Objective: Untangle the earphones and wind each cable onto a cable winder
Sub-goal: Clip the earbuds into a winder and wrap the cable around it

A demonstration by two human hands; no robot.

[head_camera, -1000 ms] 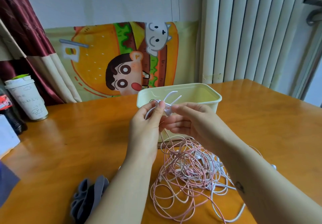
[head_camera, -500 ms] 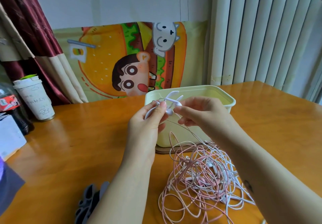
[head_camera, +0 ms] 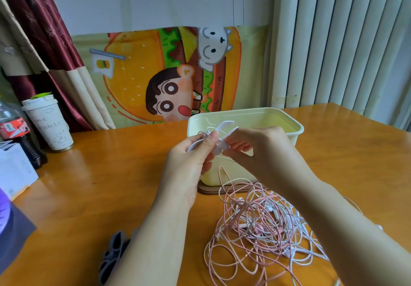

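A white cable winder [head_camera: 224,128] with splayed prongs is raised above the table in front of the bin. My left hand [head_camera: 189,165] pinches it between thumb and fingers, with a thin white cable looped at its top. My right hand [head_camera: 258,152] pinches the winder's other side, where a cable leaves downward. Below, a tangled heap of pink and white earphone cables [head_camera: 262,225] lies on the wooden table [head_camera: 106,185], partly hidden by my right forearm.
A pale yellow plastic bin [head_camera: 287,125] on a dark base stands just behind my hands. Grey cable winders [head_camera: 113,252] lie near my left forearm. At the far left stand a paper cup [head_camera: 49,125], a cola bottle [head_camera: 20,136] and a white box [head_camera: 15,172].
Both hands have stayed together on the winder with small finger movements. The view has shifted slightly, so the bin and cable heap sit further right.
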